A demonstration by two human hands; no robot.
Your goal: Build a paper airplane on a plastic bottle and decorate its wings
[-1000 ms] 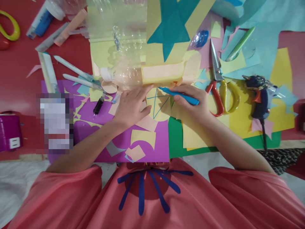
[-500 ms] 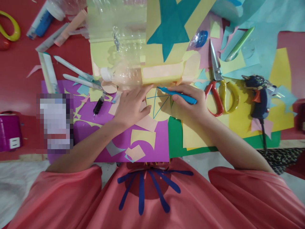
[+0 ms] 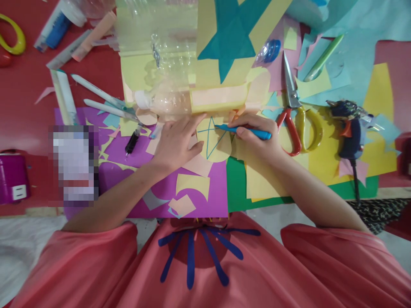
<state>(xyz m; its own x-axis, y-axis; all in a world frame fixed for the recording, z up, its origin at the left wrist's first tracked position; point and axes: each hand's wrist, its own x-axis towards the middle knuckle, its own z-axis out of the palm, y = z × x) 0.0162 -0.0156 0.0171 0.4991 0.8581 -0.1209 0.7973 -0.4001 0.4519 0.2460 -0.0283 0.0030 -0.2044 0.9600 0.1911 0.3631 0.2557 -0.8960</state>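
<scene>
Between my hands lies a round yellow paper with blue lines that form part of a star. My right hand grips a blue pen, its tip over the upper part of those lines. On the left edge of the round paper, my left hand lies flat with its fingers stretched out. A clear plastic bottle with a white cap and a yellow and peach paper wrap lies on its side just beyond both hands. Yellow and peach paper scraps rest on the purple sheet nearer my body.
Right of my right hand are scissors with red and yellow handles and a dark glue gun. A teal star on yellow paper lies at the back. Left are markers, a black pen and a blurred-out phone-like object.
My right hand has drawn the pen tip slightly down and to the right from the star's top point. My left hand has stayed in place.
</scene>
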